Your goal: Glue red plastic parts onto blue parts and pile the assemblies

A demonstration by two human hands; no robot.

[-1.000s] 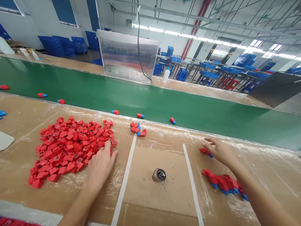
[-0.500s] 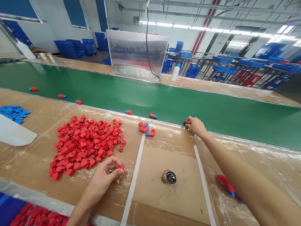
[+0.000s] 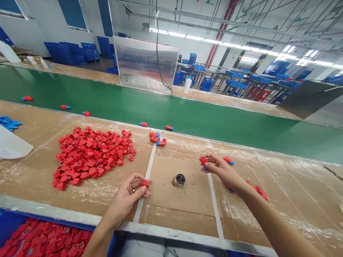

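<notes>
Left hand (image 3: 125,200) is curled, pinching a small red piece (image 3: 145,184) between thumb and fingertips, right beside a white strip (image 3: 150,159) taped to the table (image 3: 294,192). Right hand (image 3: 218,167) is closed on a red-and-blue part (image 3: 203,161), its fingers covering enough of it that the shape is hard to make out. That hand was out at the table's far edge in the earlier view and is now back over the cardboard sheet (image 3: 171,200). Along the bottom edge, a blue bin (image 3: 111,242) full of red pieces is cut off by the frame. A cluster of red-and-blue parts (image 3: 257,189) lies partly hidden behind the right forearm (image 3: 270,217), and another part (image 3: 228,160) sits just beyond the right hand. A small round metal-topped object (image 3: 178,180), hard to identify, stands on the cardboard between the strips. A large loose pile of red pieces (image 3: 88,153) spreads left of the left hand, with blue pieces (image 3: 9,123) farther left. A small group of mixed parts (image 3: 157,139) sits at the far table edge, and a few more lie on the green conveyor belt (image 3: 160,110), with blue crates (image 3: 64,53) beyond
</notes>
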